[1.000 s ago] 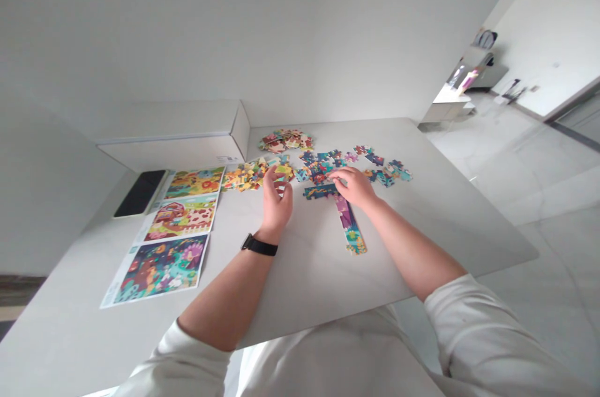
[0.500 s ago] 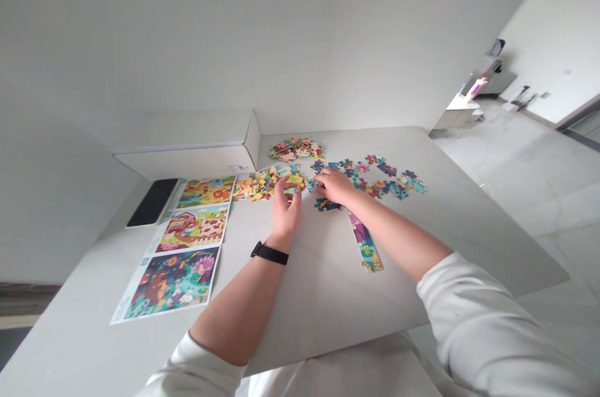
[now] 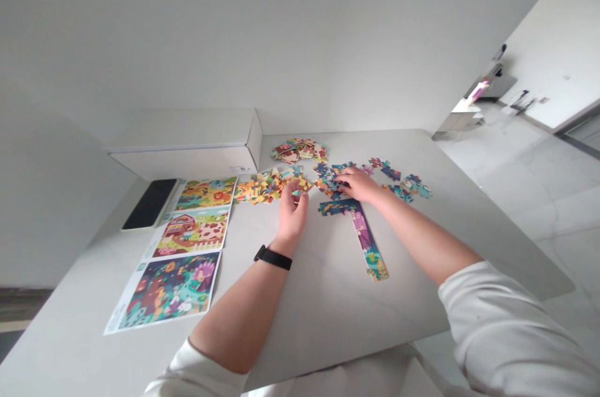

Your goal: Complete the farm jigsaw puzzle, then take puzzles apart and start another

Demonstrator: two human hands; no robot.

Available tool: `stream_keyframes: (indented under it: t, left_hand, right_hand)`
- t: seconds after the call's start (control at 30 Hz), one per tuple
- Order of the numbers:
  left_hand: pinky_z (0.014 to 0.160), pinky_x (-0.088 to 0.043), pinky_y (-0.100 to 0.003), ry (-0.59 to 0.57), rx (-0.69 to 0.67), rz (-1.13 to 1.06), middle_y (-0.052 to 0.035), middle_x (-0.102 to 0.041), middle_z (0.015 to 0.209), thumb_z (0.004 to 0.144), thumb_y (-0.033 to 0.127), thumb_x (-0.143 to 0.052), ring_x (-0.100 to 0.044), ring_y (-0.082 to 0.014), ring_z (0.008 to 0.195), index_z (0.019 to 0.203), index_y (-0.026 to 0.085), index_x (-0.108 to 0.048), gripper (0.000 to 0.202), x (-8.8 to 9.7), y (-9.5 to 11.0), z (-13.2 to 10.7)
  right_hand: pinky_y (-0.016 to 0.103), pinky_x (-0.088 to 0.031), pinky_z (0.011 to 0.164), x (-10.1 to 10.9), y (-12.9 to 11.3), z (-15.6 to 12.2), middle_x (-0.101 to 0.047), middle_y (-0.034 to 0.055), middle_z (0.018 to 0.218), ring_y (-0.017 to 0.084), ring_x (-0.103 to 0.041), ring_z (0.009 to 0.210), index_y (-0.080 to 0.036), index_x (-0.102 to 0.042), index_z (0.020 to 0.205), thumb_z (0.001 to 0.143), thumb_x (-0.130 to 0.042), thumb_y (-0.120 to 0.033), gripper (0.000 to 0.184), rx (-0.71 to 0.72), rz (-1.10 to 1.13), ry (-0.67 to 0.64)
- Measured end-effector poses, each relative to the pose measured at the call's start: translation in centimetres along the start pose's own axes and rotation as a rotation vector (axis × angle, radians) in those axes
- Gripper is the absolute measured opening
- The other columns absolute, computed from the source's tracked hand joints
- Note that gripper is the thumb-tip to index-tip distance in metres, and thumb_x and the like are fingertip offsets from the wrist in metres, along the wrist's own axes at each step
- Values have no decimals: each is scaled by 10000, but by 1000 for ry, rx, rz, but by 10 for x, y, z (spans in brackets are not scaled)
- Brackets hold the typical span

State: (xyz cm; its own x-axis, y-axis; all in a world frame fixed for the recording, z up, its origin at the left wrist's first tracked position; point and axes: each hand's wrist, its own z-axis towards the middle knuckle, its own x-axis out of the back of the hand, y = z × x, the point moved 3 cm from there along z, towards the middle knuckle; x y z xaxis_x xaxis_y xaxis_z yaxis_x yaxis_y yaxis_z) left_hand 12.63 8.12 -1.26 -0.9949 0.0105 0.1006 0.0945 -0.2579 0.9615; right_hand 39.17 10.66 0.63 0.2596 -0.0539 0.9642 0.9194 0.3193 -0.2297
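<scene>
As a cluster of dark blue jigsaw pieces (image 3: 327, 180) is touched by the right hand (image 3: 359, 185), the left hand (image 3: 291, 212) is held just beside it, at the edge of a heap of yellow and orange pieces (image 3: 262, 189). The right hand's fingers are curled lightly over the cluster, and no clamp on any single piece can be made out. The left hand's fingers (image 3: 294, 194) are drawn up close together, and a small teal piece (image 3: 297, 193) is seen at them, though whether it is gripped cannot be told. An assembled puzzle strip (image 3: 370, 249) is laid just below the right hand, an angled run whose long axis is directed from under that hand toward the lower right of the view; the right hand is the nearer of the two. A heap of red and cream pieces (image 3: 299, 150) is placed beyond both hands, and teal and blue pieces (image 3: 407, 187) are scattered to the right. Three printed picture sheets (image 3: 192, 233) are lined up at the left beside a black phone (image 3: 150, 204) on a pale table (image 3: 328, 328), with a white box (image 3: 185, 159) set behind them. A pale tiled floor (image 3: 553, 209) is seen beyond the table's edge.
</scene>
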Motion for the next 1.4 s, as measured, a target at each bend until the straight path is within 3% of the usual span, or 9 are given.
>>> stream_keyframes:
  t: [0.3,0.47,0.73,1.07,1.2,1.4]
  left_hand:
    - [689,-528,-263,-21,14,-2,-86,-682,1221,991,336,-647,-591,-124,761,1357,214,-596,389,-2,1,-1]
    - [696,-530,-272,-23,3,-8,-87,-695,1229,981,332,-643,-583,-121,741,1360,217,-593,399,-2,3,-1]
    - [694,-530,-277,-31,3,-5,-84,-691,1204,974,325,-639,-587,-128,747,1349,222,-594,392,-3,2,-1]
    - [615,-494,-235,-57,-6,-31,-75,-692,1196,958,311,-650,-588,-121,734,1339,237,-585,394,-5,0,0]
    - [646,-506,-239,-54,-14,-26,-74,-694,1206,961,300,-641,-595,-120,748,1340,232,-590,389,-6,1,-1]
    - [671,-522,-249,-54,-9,-19,-75,-698,1219,953,269,-640,-599,-123,752,1341,238,-602,391,-8,-1,-2]
  right_hand:
    - [432,-493,1170,17,52,-18,-739,130,1353,291,-684,1275,-244,-791,1336,993,-716,-244,351,-68,-84,-19]
    - [447,-507,1153,25,66,-24,-744,153,1332,312,-683,1269,-212,-784,1341,973,-715,-246,376,-150,-130,-25]
    - [443,-488,1169,20,28,-21,-727,134,1362,301,-672,1289,-241,-766,1368,1007,-709,-317,374,-30,-105,20]
    - [460,-440,1207,-3,-17,22,-729,127,1445,296,-662,1333,-232,-776,1365,1041,-680,-330,353,83,-81,19]
    - [466,-439,1208,-10,-24,26,-750,114,1427,294,-668,1347,-252,-800,1324,1046,-675,-337,317,136,-42,-9]
    - [488,-450,1199,-8,-16,18,-758,99,1417,304,-669,1337,-253,-811,1288,1015,-696,-298,301,118,-39,6]
